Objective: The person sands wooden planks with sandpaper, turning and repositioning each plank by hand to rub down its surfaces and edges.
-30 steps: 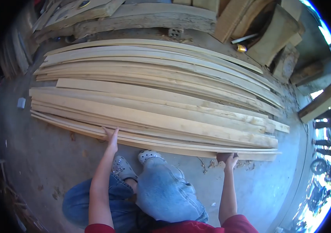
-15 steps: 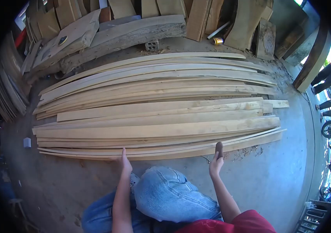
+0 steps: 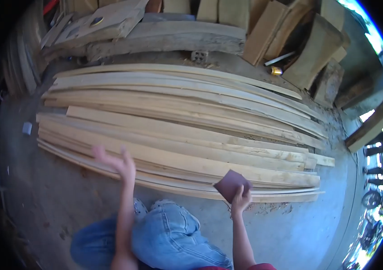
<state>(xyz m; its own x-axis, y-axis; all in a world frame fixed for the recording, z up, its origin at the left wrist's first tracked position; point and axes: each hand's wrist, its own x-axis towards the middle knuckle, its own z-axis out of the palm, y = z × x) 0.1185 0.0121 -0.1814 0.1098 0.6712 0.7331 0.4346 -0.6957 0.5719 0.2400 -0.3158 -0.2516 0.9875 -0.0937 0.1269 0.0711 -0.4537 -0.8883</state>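
Note:
Long pale wooden strips (image 3: 178,153) lie side by side on the floor in front of my knees. My left hand (image 3: 120,164) is raised over the near strips toward their left part, fingers spread, holding nothing. In my right hand (image 3: 242,200) is a reddish-brown piece of sandpaper (image 3: 230,183), pinched at its right edge by thumb and fingers. The sheet's flat face shows, held above the nearest strips. Whether it touches the wood I cannot tell.
Behind the strips lies a thick rough slab (image 3: 173,38), propped near a hollow block (image 3: 199,56). Boards (image 3: 313,51) lean at the back, near a yellow can (image 3: 276,70). A small white block (image 3: 27,128) sits at left. People and motorbikes (image 3: 371,200) are outside at right.
My left hand has lifted off the near strip and opened its fingers. My right hand has turned, showing the sandpaper's flat face instead of its edge. The view has tilted.

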